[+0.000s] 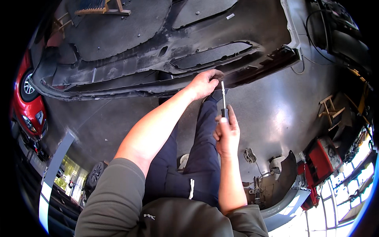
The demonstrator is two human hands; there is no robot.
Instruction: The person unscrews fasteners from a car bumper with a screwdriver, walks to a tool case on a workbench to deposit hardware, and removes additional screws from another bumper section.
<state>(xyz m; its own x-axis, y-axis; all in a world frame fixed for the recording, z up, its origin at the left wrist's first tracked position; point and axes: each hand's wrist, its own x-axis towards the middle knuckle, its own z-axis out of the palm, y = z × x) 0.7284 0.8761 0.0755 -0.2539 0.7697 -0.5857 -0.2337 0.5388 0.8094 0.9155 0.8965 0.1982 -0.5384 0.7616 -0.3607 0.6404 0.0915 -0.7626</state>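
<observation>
A large dark car bumper (130, 63) lies across the view with its inner side up. My left hand (203, 85) is closed at its near edge, fingers curled over the rim and thumb pressed beside them. What lies under those fingertips is hidden. In my right hand (227, 136) is a screwdriver (223, 94) with a dark handle and a bright metal shaft. Its shaft points away from me, and the tip is close to my left fingertips at the bumper's edge. Whether the tip touches anything, I cannot tell.
A red car (29, 98) stands at the left. Wooden stands are at the upper left (104, 10) and the right (331, 111). Loose body panels (288, 201) and a red part (321, 162) lie at the lower right. Cables (312, 61) trail over the grey floor.
</observation>
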